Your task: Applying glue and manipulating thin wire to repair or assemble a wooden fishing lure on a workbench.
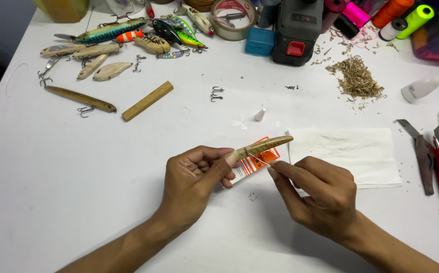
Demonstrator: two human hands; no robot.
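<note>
Two bare hands over a white tabletop (78, 192). L hand (191, 182) pinches a carved wooden lure body (264, 145) at its tail end, w/ fingers closed on it, held just above an orange-and-white packet (252, 164). R hand (320, 194) pinches a thin wire (257, 158) touching the lure's underside; white paper towel (351, 154) just beside.

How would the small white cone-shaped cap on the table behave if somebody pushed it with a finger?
The white cone-shaped cap looks tiny and probably very light, so it would likely slide or tip easily on the smooth white table. Being tapered, once on its side it would probably roll in a curve, not straight.
</note>
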